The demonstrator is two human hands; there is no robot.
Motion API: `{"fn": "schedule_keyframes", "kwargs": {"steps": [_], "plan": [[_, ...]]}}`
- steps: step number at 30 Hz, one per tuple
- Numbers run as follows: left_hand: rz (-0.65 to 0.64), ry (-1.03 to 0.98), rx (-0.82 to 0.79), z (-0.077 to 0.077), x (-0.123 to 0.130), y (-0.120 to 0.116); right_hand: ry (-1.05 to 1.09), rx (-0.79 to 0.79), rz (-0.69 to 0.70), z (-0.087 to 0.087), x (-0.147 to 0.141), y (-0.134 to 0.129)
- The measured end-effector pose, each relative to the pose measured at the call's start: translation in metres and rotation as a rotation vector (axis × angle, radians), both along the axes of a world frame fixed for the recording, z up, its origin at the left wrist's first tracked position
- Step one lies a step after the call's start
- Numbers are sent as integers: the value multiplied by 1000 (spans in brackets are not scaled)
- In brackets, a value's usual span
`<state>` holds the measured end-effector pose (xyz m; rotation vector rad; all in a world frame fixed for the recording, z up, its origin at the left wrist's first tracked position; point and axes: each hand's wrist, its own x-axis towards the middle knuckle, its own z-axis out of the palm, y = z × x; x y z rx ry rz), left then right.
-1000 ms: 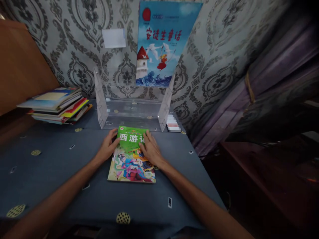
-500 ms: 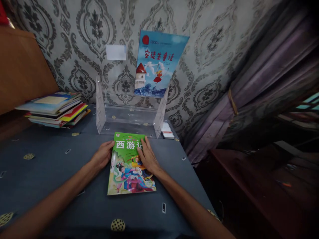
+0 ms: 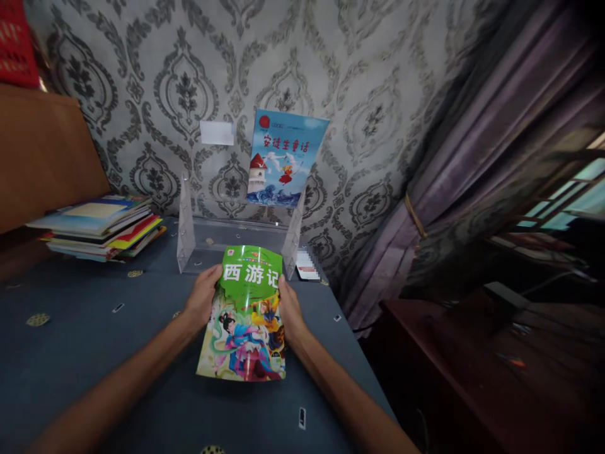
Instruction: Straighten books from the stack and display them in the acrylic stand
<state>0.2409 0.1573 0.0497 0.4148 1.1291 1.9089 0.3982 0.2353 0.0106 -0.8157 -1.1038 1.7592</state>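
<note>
A green picture book (image 3: 248, 315) with white lettering is held between my two hands, its cover slightly curved. My left hand (image 3: 204, 291) grips its left edge near the top, and my right hand (image 3: 290, 306) grips the right edge, thumb at the cover's side. Just behind the book stands a clear acrylic rack (image 3: 186, 230). A blue book (image 3: 286, 157) leans upright at the rack's upper right, its top tilted to the right.
Books lie in a stack (image 3: 106, 227) at the left of the blue tablecloth (image 3: 142, 353). A phone-like object (image 3: 308, 265) is beside the rack's right side. Brown furniture (image 3: 47, 154) stands at left; a purple curtain (image 3: 392, 246) hangs at right.
The green book now looks bowed and is gripped at both edges. My right hand has moved from on top of the cover to its right edge. The camera view has tilted upward.
</note>
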Motion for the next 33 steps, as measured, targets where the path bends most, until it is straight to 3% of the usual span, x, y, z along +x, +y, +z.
{"fn": "schedule_keyframes", "kwargs": {"steps": [6,13,21,24,29,33], "plan": [[36,179,50,10,10,12,133,63,6,15,5,4],[49,490,155,9,5,13,43,438,-148,21,15,8],[123,823,270,14,-4,-3,-109,817,-201,29,25,1],[147,834,246,11,-8,-3,-151,838,-174,31,28,-2],[17,651,140,4,-8,-2,-219,751,-150,30,32,-7],[-60,564,83,-1,-5,-7,-296,710,-163,0,33,-8]]}}
